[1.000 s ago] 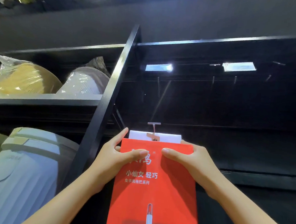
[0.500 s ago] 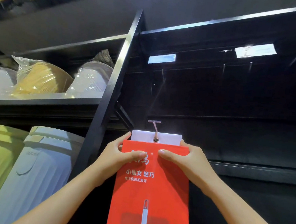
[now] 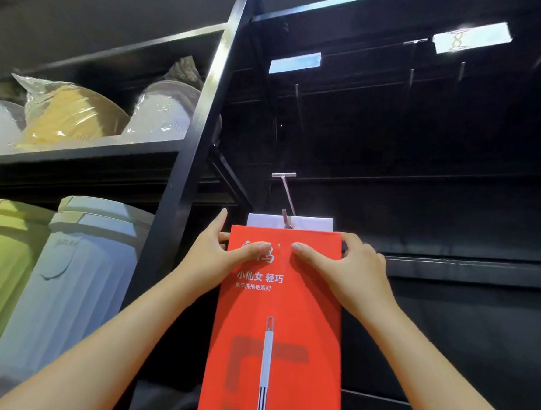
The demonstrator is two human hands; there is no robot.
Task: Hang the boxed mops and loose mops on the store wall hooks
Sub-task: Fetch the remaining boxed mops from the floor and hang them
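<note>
A tall red mop box (image 3: 277, 325) with white lettering and a mop picture stands upright against the dark wall. Its white top tab (image 3: 312, 224) has the metal wall hook (image 3: 285, 193) passing through the hole. My left hand (image 3: 218, 258) grips the box's upper left corner, thumb across the front. My right hand (image 3: 341, 267) grips the upper right corner the same way. No loose mops are in view.
A black shelf post (image 3: 193, 155) runs up just left of the box. Left of it, shelves hold wrapped basins (image 3: 69, 113) above and green and pale blue bins (image 3: 77, 281) below. More bare hooks (image 3: 410, 78) stick out of the dark wall higher up.
The box's white tab has slid further onto the hook, whose tip now pokes out in front of the hole. Both hands stay on the top corners.
</note>
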